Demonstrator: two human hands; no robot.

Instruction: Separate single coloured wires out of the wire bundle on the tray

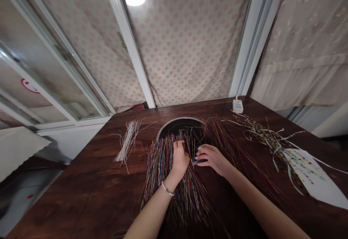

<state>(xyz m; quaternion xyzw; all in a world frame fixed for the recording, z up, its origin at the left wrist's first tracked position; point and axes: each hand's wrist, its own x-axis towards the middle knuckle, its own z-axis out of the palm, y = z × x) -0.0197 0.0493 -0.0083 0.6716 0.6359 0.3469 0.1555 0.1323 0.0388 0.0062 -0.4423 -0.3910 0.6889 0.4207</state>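
Observation:
A thick fan of thin multicoloured strands (163,166) lies across the dark wooden table (89,192), partly over a round black inset with a metal rim (174,121). My left hand (179,158), with a bead bracelet on the wrist, rests on the strands, fingers curled into the bundle. My right hand (210,157) lies just to its right, fingers bent and pressed onto a small dark object I cannot make out. More strands (231,148) spread out to the right of my hands.
A small bunch of white strands (127,141) lies at the left. Cut coloured pieces and white strips (266,137) lie at the right, beside a white sheet with coloured dots (310,173). A small white device (237,105) sits at the far edge. Curtains hang behind.

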